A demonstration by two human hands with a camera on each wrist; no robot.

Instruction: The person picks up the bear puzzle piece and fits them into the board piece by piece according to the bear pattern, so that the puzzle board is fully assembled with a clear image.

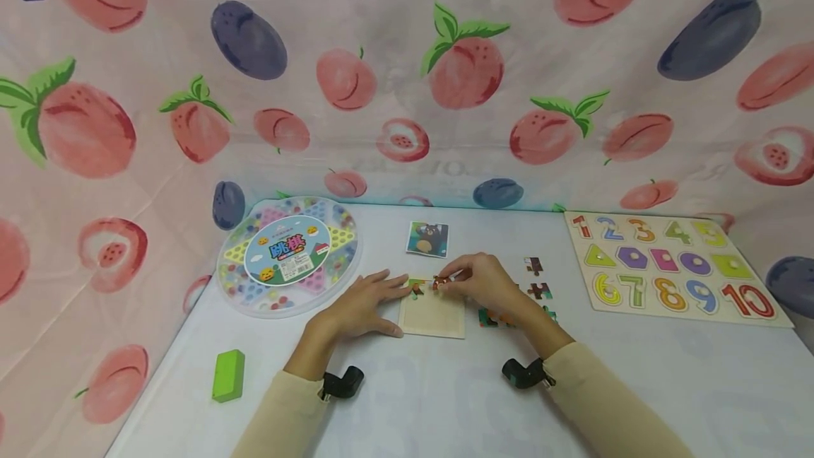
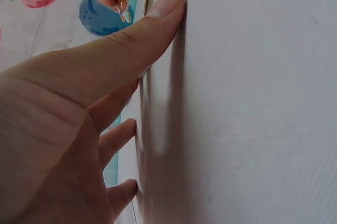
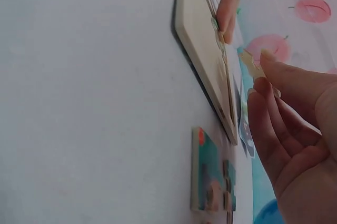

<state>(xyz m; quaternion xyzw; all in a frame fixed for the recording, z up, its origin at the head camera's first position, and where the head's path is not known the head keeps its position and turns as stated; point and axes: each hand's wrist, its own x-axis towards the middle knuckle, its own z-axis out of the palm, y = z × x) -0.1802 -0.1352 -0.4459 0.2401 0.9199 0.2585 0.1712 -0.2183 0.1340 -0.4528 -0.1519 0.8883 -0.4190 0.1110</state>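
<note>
A square wooden puzzle tray [image 1: 434, 318] lies on the white table, with a green-and-orange puzzle piece [image 1: 416, 288] in its upper left corner. My left hand [image 1: 364, 304] rests along the tray's left side with fingers spread. Its thumb [image 2: 166, 5] touches the tray's edge in the left wrist view. Between thumb and fingertips my right hand [image 1: 486, 281] pinches a brown puzzle piece [image 1: 440, 281], held just above the tray's top edge. In the right wrist view that piece [image 3: 253, 65] shows its bare wooden side.
Loose puzzle pieces [image 1: 539, 290] lie right of the tray, some partly behind the right wrist. A bear picture card [image 1: 427, 239] lies behind it. A round Chinese checkers set [image 1: 288, 251] is left, a green block [image 1: 228, 375] nearer, and a number board [image 1: 677, 267] far right.
</note>
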